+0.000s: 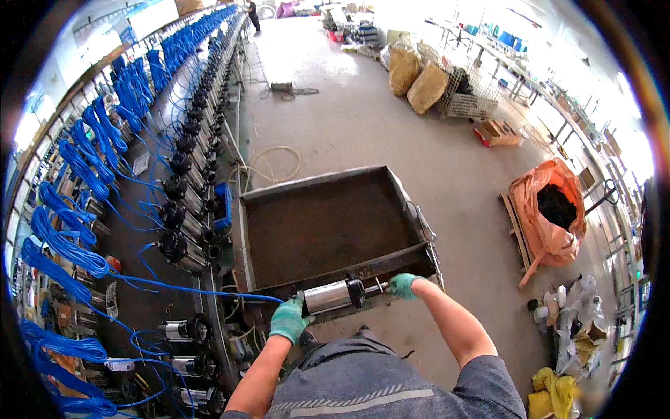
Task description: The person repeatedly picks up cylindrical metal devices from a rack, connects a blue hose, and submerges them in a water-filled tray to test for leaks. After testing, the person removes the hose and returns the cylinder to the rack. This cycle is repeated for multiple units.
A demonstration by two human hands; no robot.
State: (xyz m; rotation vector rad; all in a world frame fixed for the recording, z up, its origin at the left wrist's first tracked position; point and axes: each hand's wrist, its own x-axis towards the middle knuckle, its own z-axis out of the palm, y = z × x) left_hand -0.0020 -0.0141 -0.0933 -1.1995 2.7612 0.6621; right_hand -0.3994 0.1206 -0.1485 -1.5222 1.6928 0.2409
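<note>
A submersible pump [328, 296], a steel cylinder with black ends, lies sideways at the near edge of the metal trough [391, 174]. My left hand [288, 321], in a green glove, grips its left end, where a blue cable [202, 287] runs off to the left. At the pump's black right end is a thin metal rod with a short crosspiece [377, 287]. My right hand [403, 285], gloved in green too, is closed at the rod's outer end. The fingers partly hide what it grips.
Along the left, a long bench carries a row of similar pumps [183, 251] and blue cable coils [63, 244]. An orange sack [551, 237] sits on a wooden pallet [514, 230] at right. Brown sacks [427, 87] and a wire cage [471, 105] stand farther off. Someone [252, 17] stands far back.
</note>
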